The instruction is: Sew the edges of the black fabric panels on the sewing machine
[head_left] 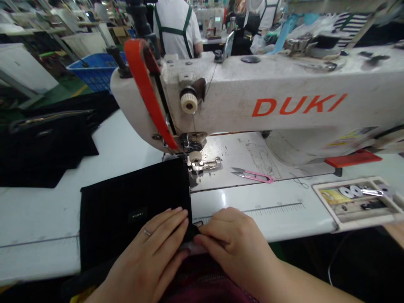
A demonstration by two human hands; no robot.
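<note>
A black fabric pouch (pixel 126 210) with a small dark label lies on the white sewing table (pixel 41 214), its top edge at the presser foot (pixel 203 165) of a white DUKI sewing machine (pixel 261 90). My left hand (pixel 151 248), with a ring on one finger, grips the pouch's lower right part. My right hand (pixel 230 240) pinches the fabric at the same corner, its fingertips close to my left fingers. Part of the pouch's corner is hidden under my fingers.
Pink-handled thread snips (pixel 252 176) lie beside the presser foot. A tray (pixel 353 204) holding bobbins stands at the right. A stack of black fabric (pixel 44 147) lies at the left. A blue crate (pixel 94 69) and a co-worker (pixel 176 29) stand beyond the machine.
</note>
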